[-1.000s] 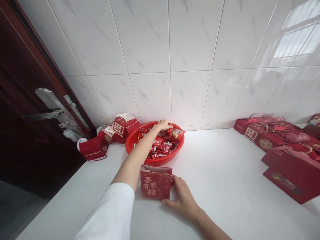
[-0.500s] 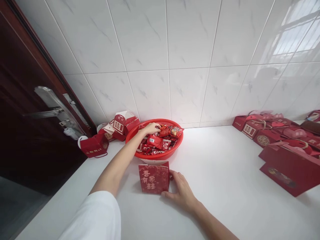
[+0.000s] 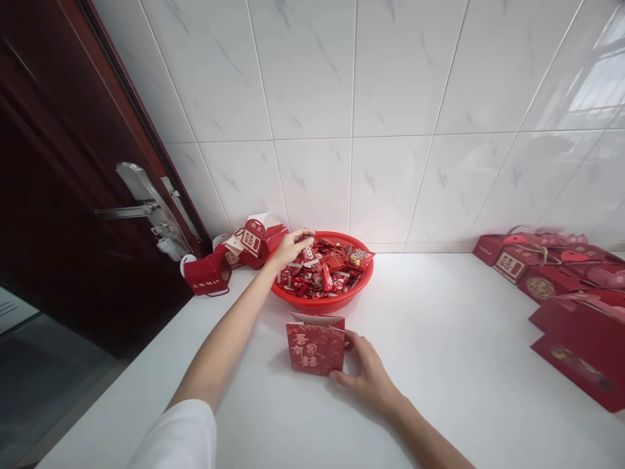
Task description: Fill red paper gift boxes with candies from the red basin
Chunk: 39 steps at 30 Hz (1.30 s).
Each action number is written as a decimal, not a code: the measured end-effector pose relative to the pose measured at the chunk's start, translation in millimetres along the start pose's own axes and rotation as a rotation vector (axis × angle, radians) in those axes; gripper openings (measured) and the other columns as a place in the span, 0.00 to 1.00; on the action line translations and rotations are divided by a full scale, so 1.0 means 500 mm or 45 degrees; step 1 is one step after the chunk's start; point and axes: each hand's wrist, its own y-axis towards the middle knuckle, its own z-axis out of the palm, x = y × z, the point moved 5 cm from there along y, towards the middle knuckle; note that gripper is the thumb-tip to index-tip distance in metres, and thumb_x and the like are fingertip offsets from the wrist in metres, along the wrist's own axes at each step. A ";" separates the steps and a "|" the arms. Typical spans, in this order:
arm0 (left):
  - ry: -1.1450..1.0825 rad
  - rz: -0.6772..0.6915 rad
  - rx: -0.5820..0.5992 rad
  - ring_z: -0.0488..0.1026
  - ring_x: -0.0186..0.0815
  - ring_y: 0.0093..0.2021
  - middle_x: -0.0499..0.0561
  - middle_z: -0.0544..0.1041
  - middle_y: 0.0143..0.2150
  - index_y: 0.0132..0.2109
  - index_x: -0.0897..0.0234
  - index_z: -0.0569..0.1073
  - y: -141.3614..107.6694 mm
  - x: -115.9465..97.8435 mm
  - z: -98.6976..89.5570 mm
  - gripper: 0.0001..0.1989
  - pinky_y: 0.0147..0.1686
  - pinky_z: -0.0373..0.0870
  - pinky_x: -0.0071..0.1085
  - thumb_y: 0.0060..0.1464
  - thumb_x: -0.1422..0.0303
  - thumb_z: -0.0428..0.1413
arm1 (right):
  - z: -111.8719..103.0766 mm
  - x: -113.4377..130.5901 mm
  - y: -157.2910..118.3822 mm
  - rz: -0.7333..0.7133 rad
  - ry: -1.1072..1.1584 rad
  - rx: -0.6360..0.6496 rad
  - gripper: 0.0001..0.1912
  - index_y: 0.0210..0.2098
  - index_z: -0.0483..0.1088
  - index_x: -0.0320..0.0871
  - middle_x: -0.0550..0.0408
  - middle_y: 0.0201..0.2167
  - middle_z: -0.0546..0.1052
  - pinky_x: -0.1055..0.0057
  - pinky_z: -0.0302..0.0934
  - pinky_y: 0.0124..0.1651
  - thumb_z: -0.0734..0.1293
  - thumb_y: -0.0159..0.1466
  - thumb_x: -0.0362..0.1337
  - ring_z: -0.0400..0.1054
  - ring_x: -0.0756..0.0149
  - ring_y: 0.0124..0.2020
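Note:
My left hand (image 3: 295, 246) reaches over the back left of a red plastic basket (image 3: 318, 304), its fingers bent round a small red candy packet (image 3: 307, 253) with white marks. Wrapped candies (image 3: 336, 262) in mostly red packets fill the basket. In front of it a red paper gift box (image 3: 315, 348) with pink Chinese characters stands upright on the white table, its top open. My right hand (image 3: 367, 371) grips the box's right side, thumb at the lower front corner and fingers behind the edge.
Folded red gift boxes (image 3: 256, 241) lie at the left by the wall, near a dark door with a metal handle (image 3: 131, 212). More red boxes (image 3: 540, 267) crowd the right side, and a larger red box (image 3: 581, 345) lies at the table's right.
My left hand has come up out of the candies toward the basket's back left, and the candies have shifted. The right hand stays on the box. The view has swung left.

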 end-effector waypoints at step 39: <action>-0.316 -0.124 0.882 0.78 0.41 0.47 0.56 0.82 0.46 0.57 0.65 0.76 -0.170 -0.200 0.191 0.24 0.51 0.71 0.35 0.55 0.61 0.64 | -0.112 0.080 0.024 0.040 0.977 -0.427 0.16 0.38 0.73 0.44 0.56 0.27 0.78 0.66 0.65 0.37 0.73 0.61 0.50 0.70 0.66 0.28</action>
